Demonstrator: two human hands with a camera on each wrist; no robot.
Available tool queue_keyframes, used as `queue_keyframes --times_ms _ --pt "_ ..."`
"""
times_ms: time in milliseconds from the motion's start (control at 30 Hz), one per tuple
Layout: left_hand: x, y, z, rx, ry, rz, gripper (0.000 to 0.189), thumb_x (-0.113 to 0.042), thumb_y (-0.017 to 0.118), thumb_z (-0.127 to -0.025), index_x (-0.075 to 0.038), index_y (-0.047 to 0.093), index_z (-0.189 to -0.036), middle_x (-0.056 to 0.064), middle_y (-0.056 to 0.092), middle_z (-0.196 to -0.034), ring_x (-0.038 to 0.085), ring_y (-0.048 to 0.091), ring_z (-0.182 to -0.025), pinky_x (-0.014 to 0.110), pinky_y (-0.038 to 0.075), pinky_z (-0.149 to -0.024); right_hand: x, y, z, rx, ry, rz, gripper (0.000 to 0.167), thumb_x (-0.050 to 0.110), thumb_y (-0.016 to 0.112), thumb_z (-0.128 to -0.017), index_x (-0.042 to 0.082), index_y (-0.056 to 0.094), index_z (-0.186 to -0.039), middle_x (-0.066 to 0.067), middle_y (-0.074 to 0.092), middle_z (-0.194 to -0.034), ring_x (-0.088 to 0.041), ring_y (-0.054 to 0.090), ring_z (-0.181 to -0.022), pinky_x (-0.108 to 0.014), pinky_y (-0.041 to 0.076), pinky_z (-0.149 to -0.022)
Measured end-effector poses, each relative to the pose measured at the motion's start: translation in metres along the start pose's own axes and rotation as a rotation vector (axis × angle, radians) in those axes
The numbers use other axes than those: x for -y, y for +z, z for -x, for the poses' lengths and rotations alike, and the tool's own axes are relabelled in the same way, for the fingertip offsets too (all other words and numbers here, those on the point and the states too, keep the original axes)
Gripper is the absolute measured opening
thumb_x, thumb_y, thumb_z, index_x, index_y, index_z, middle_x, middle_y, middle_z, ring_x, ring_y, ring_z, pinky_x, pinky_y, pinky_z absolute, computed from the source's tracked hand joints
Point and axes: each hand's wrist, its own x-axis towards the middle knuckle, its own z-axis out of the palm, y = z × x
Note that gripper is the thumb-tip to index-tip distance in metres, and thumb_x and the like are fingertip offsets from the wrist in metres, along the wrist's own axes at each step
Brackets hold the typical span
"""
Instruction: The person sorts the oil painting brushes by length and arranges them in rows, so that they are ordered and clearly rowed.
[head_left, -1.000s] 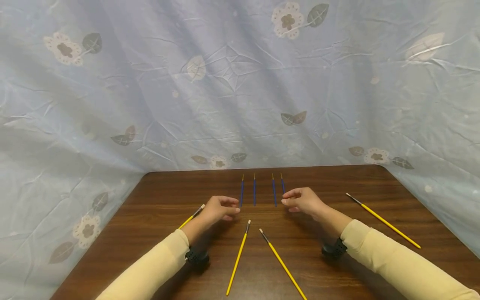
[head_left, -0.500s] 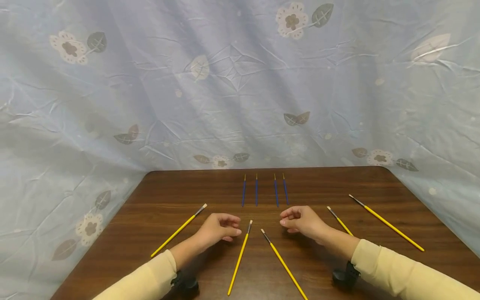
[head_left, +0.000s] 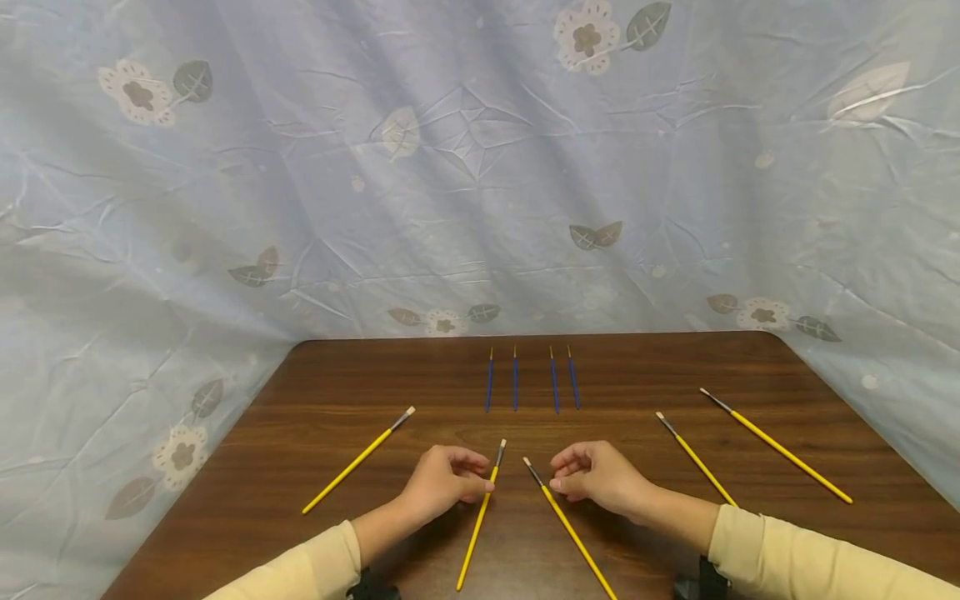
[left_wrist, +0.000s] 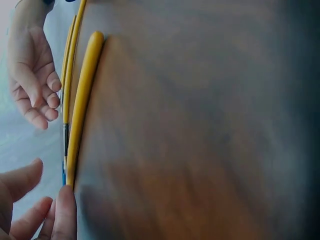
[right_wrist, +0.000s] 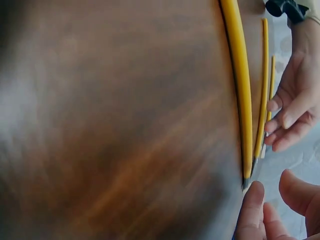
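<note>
Two yellow-handled paintbrushes lie between the hands in the head view: one leans right toward its bristles (head_left: pixel 477 529), the other leans left (head_left: pixel 577 542). My left hand (head_left: pixel 446 481) is beside the first, its thumb tip overlapping the yellow handle. Just right of the second brush's ferrule is my right hand (head_left: pixel 600 479), fingers loosely bent. Neither hand grips anything. In the left wrist view, fingers (left_wrist: pixel 65 212) are at the end of a yellow brush (left_wrist: pixel 85 95). The right wrist view has fingertips (right_wrist: pixel 252 200) just below the dark ferrule of a yellow brush (right_wrist: pixel 240 85).
Another yellow paintbrush (head_left: pixel 358 461) lies at the left of the brown wooden table (head_left: pixel 337 375). Two more yellow brushes (head_left: pixel 697 460) lie to the right. Several thin blue paintbrushes (head_left: pixel 515 383) stand in a row near the back edge. A floral curtain (head_left: pixel 480 208) hangs behind.
Both hands have drawn back from the blue brushes toward the near side, down to the two middle yellow brushes. The brushes show no change of place.
</note>
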Motion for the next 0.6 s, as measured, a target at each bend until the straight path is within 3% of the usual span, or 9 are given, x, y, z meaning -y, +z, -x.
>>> queue_keyframes --times_ms 400,600 --pt "-0.001 0.009 -0.004 -0.031 -0.076 -0.027 0.036 -0.004 0.083 -0.073 0.006 0.068 -0.105 0.01 0.065 -0.092 0.017 0.064 -0.072 0.031 0.059 -0.061 -0.004 0.007 0.005 0.025 0.009 0.072 0.034 0.01 0.076 -0.084 -0.01 0.06 -0.108 -0.01 0.061 -0.09 -0.021 0.06 -0.078 -0.031 0.058 -0.071" --pt "-0.002 0.012 -0.003 -0.055 -0.061 -0.077 0.035 -0.004 0.084 -0.072 0.006 0.069 -0.102 0.009 0.065 -0.09 0.015 0.062 -0.067 0.028 0.057 -0.058 -0.007 0.011 0.003 -0.016 0.009 0.085 0.034 0.005 0.082 -0.077 -0.007 0.064 -0.103 -0.009 0.062 -0.088 -0.019 0.061 -0.078 -0.026 0.056 -0.068"
